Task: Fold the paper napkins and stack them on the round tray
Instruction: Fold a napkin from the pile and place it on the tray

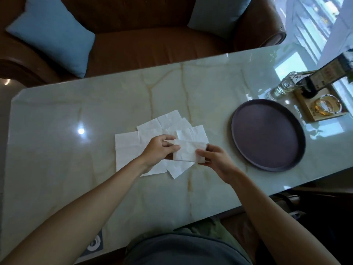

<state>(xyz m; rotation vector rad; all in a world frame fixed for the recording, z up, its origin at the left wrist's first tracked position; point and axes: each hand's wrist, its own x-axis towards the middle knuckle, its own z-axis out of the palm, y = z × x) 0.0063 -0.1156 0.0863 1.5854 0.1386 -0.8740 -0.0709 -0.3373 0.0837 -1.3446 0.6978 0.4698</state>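
White folded napkin [186,151] pinched at both ends: left hand [160,148] on its left edge, right hand [214,159] on its right, above loose unfolded napkins [131,148]. Round tray [267,134] bare, right. Risk: thin paper tears or fold springs open if either pinch slackens; sleeve-free forearms could still scatter the loose sheets.

1. 1 folded napkin [188,151], held above the table [57,150] between 2 hands: left hand [159,150] and right hand [215,159].
2. About 5 unfolded napkins [129,150] overlapping on the table, left of the round tray [267,134]; exact count unclear.
3. 1 round tray.
4. 2 blue cushions [51,35] on the sofa [143,41] beyond the table.
5. 1 glass bottle [282,87] behind the tray.
6. 1 glass ashtray [326,106] on 1 wooden stand [305,104], right of the tray.
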